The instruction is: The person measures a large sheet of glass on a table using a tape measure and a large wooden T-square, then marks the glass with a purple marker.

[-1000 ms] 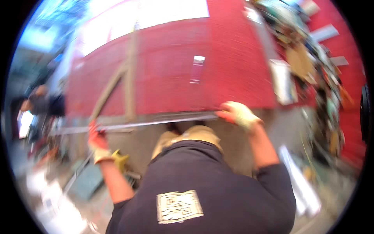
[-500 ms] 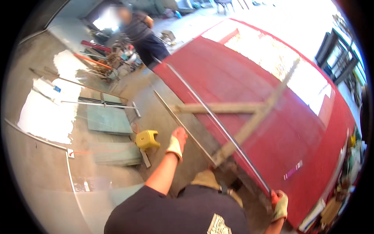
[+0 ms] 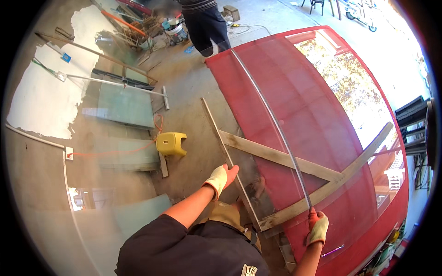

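Note:
My left hand (image 3: 222, 178), in a cream and orange glove, is closed round the crosspiece of a large wooden T-square (image 3: 287, 157). Its long arm and slanting brace lie over a glass sheet (image 3: 258, 92) on a red-covered table (image 3: 394, 202). My right hand (image 3: 317, 226), gloved alike, is closed on the near end of a long metal ruler (image 3: 271, 113). The ruler runs away from me over the glass and crosses both the brace and the long arm. Near my right wrist lies a purple pen (image 3: 333, 250).
A person (image 3: 205, 27) stands beyond the table's far left corner. On the left are a yellow stool (image 3: 170, 144), an orange cord (image 3: 110, 153), leaning glass panes (image 3: 126, 103) and a metal T-shaped bar (image 3: 119, 85). Dark frames (image 3: 414, 124) stand at the right; clutter lies at far left.
My view has turned and tilted, shifting the table, T-square and ruler in the picture. Both hands stay with the T-square and ruler. The person beyond appears farther right and higher.

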A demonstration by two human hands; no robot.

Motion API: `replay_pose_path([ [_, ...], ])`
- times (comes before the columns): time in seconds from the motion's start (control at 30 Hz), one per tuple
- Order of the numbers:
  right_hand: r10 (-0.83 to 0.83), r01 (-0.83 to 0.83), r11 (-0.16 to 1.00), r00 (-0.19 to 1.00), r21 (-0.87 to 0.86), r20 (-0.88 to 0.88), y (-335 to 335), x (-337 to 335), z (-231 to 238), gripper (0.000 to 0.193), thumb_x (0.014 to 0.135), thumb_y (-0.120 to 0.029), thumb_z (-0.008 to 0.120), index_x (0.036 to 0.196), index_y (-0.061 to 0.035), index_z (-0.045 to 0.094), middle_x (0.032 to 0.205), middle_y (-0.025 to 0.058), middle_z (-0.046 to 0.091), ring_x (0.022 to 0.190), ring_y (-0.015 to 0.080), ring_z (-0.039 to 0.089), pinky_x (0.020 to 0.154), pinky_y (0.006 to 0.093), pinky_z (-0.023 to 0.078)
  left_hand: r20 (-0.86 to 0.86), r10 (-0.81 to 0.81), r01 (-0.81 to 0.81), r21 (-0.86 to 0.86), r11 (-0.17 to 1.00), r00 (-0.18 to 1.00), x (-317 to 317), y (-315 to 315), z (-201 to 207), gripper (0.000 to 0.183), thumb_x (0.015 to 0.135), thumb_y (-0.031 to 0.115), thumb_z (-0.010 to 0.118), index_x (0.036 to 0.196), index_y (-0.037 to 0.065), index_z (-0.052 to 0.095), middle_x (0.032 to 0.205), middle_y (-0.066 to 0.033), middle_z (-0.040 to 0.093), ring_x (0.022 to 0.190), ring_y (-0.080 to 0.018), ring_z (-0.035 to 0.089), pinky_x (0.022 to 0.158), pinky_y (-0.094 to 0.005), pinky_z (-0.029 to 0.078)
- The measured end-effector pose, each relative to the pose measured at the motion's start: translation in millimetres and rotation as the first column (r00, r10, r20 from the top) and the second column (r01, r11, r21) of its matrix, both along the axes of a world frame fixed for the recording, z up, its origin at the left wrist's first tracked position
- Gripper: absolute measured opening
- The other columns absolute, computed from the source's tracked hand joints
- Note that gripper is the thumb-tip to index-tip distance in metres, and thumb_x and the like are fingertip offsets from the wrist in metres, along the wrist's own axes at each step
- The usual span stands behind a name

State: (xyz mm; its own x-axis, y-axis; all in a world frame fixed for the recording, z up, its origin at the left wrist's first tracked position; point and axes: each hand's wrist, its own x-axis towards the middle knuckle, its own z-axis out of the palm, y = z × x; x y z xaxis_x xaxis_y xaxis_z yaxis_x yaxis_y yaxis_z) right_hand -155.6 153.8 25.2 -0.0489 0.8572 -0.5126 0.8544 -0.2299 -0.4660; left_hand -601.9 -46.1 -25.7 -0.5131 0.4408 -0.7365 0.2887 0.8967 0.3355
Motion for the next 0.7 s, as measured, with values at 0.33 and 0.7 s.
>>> replay_pose_path([
  [0.33,0.067,-0.060,0.997,0.989,-0.055,0.130,58,-116,10,0.055,0.100,-0.054,0.067,0.087,-0.0014,0.077,0.073,0.0176,0.072,0.071,0.0300,0.069,0.069,0.0442,0.052,0.088,-0.125,0.134,-0.102,0.986,0.988,-15,12,31,0.076,0.101,0.061,0.049,0.136,-0.006,0.059,0.136,-0.0274,0.060,0.129,-0.0397,0.055,0.109,-0.0444,0.043],
  [0.7,0.157,-0.159,0.987,0.975,0.005,0.160,54,-122,-15,0.055,0.101,-0.053,0.068,0.087,0.0001,0.074,0.075,0.0156,0.072,0.068,0.0289,0.067,0.064,0.0421,0.052,0.141,-0.030,0.027,0.026,0.999,0.989,-8,-12,6,0.081,0.099,0.059,0.054,0.144,-0.009,0.056,0.143,-0.0315,0.062,0.137,-0.0451,0.057,0.113,-0.0478,0.045],
])
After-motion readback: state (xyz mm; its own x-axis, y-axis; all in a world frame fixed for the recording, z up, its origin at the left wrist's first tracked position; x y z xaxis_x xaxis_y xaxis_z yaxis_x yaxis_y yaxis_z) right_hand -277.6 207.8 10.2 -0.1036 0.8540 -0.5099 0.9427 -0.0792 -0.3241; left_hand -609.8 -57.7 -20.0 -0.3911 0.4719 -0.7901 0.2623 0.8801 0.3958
